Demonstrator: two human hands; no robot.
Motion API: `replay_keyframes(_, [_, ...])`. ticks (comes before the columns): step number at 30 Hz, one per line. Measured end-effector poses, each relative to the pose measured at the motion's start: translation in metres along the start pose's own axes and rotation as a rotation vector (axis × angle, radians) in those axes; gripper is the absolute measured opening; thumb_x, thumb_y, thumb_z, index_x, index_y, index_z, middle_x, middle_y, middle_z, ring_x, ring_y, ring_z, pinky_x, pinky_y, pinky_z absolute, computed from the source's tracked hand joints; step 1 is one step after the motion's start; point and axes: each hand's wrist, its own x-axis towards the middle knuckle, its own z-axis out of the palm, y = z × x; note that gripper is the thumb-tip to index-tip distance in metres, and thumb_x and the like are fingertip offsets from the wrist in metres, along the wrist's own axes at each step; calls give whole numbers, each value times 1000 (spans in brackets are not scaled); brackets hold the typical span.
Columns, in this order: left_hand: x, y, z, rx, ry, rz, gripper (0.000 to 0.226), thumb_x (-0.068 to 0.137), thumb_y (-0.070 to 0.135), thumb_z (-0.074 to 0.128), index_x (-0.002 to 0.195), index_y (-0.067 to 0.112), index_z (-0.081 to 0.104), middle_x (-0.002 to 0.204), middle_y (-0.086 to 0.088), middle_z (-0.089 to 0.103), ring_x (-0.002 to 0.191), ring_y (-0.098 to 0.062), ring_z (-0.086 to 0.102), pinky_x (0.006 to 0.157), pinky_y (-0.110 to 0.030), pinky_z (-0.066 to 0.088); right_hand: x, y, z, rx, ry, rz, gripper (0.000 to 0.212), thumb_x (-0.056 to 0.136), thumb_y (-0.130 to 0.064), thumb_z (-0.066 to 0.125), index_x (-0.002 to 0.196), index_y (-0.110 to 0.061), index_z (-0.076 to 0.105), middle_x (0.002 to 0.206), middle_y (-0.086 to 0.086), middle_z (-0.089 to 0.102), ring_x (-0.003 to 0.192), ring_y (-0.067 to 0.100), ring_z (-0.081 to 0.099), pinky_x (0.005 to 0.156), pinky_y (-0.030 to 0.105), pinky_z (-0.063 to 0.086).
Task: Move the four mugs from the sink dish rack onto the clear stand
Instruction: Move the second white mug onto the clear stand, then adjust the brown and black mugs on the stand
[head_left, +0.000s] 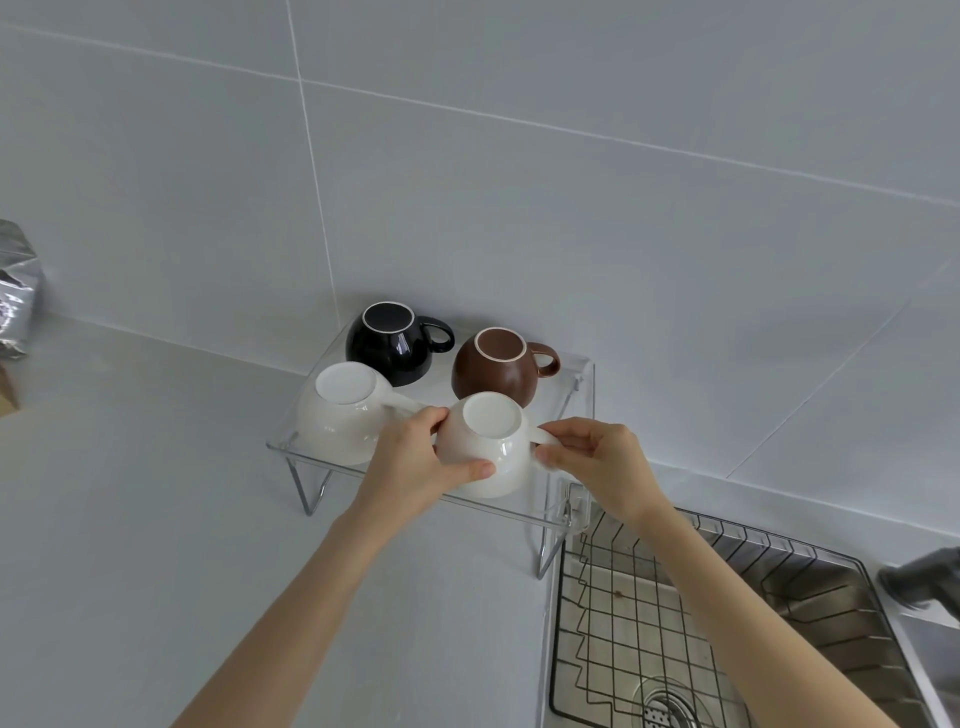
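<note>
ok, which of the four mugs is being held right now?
The front-right white mug, upside down on the clear stand. The left hand cups its body, the right hand pinches its handle. The other white mug, black mug and brown mug stand untouched.

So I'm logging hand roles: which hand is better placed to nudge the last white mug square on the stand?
Probably the left hand: it wraps the near white mug body, while the right hand only pinches the handle.

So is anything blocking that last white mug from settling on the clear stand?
Nothing visible. The white mug, held by the left hand and right hand, is already over the clear stand's free front-right spot, beside the other three.
</note>
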Motion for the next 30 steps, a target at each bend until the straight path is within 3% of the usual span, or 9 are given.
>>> replay_keyframes(7, [3, 5, -3, 30, -65, -13, 51, 46, 53, 74, 84, 25, 55, 85, 6, 60, 87, -23, 59, 82, -34, 50, 10, -3, -9, -9, 39, 30, 26, 82, -25, 64, 107, -19, 64, 99, -3, 71, 95, 7, 64, 83, 16, 45])
replay_keyframes(10, [14, 18, -12, -15, -41, -12, 67, 62, 44, 75, 121, 23, 51, 111, 3, 57, 109, -17, 53, 93, -31, 41, 28, -9, -17, -38, 132, -1, 18, 86, -21, 57, 102, -23, 65, 95, -8, 69, 92, 2, 62, 86, 18, 42])
replay_keyframes(13, [36, 32, -20, -6, -24, 92, 44, 61, 53, 64, 93, 23, 59, 88, -4, 49, 85, -14, 44, 83, -30, 39, 49, -15, -22, -113, 170, -59, 21, 91, -14, 49, 104, -20, 64, 88, -19, 65, 84, -9, 59, 73, 4, 41])
replay_keyframes(15, [56, 40, -20, 84, -31, 93, 38, 64, 49, 61, 85, 18, 58, 89, 0, 33, 85, -11, 31, 80, -34, 41, 65, -17, -22, -195, 194, -74, 27, 92, -12, 45, 115, -11, 59, 103, -5, 68, 97, 6, 59, 77, 8, 39])
replay_keyframes(16, [64, 43, -18, 141, -28, 89, 39, 70, 39, 64, 94, 8, 61, 127, -15, 37, 119, -38, 41, 83, -36, 42, 72, -17, -20, -233, 197, -76, 29, 92, -10, 44, 118, -9, 57, 113, 3, 66, 106, 14, 58, 84, 14, 39])
replay_keyframes(17, [72, 44, -17, 175, -31, 90, 37, 75, 30, 64, 102, 4, 61, 97, -19, 65, 96, -33, 58, 84, -34, 42, 79, -17, -18, -258, 189, -76, 31, 92, -7, 44, 120, -8, 55, 119, 8, 64, 112, 20, 57, 90, 19, 39])
replay_keyframes(23, [96, 37, -1, 160, -83, 98, 37, 69, 23, 74, 104, 14, 65, 91, 2, 64, 85, -10, 53, 62, -9, 33, 103, -9, -8, -363, 140, -78, 39, 86, -3, 49, 123, -12, 54, 120, 10, 65, 109, 26, 59, 101, 34, 44])
replay_keyframes(27, [102, 28, 6, 149, -26, 102, 48, 58, 24, 81, 103, 16, 66, 98, -4, 72, 95, -17, 62, 80, -22, 43, 108, -10, -11, -337, 92, -96, 33, 83, 4, 49, 112, -5, 62, 108, 10, 71, 90, 26, 68, 81, 11, 46])
replay_keyframes(30, [105, 27, 7, 159, -3, 139, 48, 56, 22, 82, 101, 16, 67, 96, -6, 73, 94, -20, 63, 85, -30, 47, 110, -13, -19, -312, 70, -106, 21, 80, 5, 53, 96, 1, 66, 98, 17, 73, 83, 27, 70, 80, 22, 47])
